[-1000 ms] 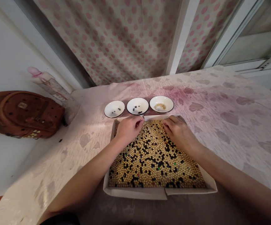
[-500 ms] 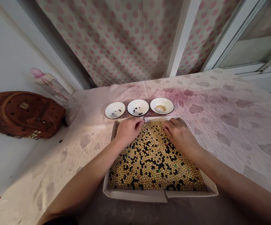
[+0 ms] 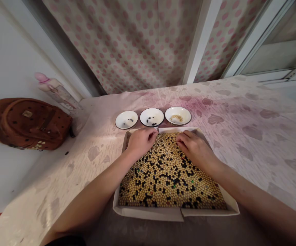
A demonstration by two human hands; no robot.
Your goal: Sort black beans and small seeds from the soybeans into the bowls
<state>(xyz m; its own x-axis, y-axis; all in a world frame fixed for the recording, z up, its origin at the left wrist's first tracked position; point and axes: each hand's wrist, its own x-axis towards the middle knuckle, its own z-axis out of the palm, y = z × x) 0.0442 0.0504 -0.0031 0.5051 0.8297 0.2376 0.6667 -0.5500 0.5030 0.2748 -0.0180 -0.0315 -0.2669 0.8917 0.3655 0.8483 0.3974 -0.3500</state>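
Observation:
A shallow white cardboard box (image 3: 148, 212) holds a layer of small round beads (image 3: 160, 174), mostly tan with many black and a few green and red ones. My left hand (image 3: 144, 140) is over the box's far left part, its fingers curled together near the far rim. My right hand (image 3: 191, 145) rests at the far right part of the beads, fingertips pinched together on or just above them. Whatever either pinch holds is too small or hidden to make out. Just beyond the box stand a left bowl (image 3: 121, 123) and a middle bowl (image 3: 148, 115) with a few black beads, and a right bowl (image 3: 185, 118) with tan beads.
A patterned pinkish tablecloth (image 3: 240, 136) covers the table. At the left are a brown backpack (image 3: 42, 126) and a clear bottle with a pink top (image 3: 42, 78). A polka-dot curtain (image 3: 137, 44) hangs behind the table's far edge.
My right hand has shifted slightly left over the beads. My left hand stays in nearly the same place, fingers still curled. The view has moved very slightly.

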